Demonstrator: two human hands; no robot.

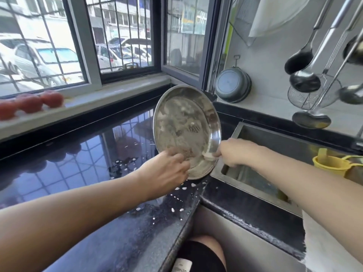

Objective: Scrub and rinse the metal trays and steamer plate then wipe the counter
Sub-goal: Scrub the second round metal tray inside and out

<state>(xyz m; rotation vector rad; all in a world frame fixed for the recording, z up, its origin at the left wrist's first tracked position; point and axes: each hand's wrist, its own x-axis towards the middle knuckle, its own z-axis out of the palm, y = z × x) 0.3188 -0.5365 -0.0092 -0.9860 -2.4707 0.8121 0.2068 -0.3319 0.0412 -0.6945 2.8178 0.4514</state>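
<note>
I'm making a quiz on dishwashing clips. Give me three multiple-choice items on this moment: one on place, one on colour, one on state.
1. Where is the round metal tray?
A. flat in the sink
B. tilted up at the counter edge beside the sink
C. hung on the wall

2. What colour is the cup at the sink?
A. yellow
B. blue
C. red

3. What does the right hand do?
A. hangs idle
B. holds a ladle
C. pinches the tray's rim

Answers: 1 B, its lower rim sits by the counter edge; 2 A, it is plainly yellow; 3 C, its fingers close on the rim while the left hand holds the tray's lower edge.
</note>
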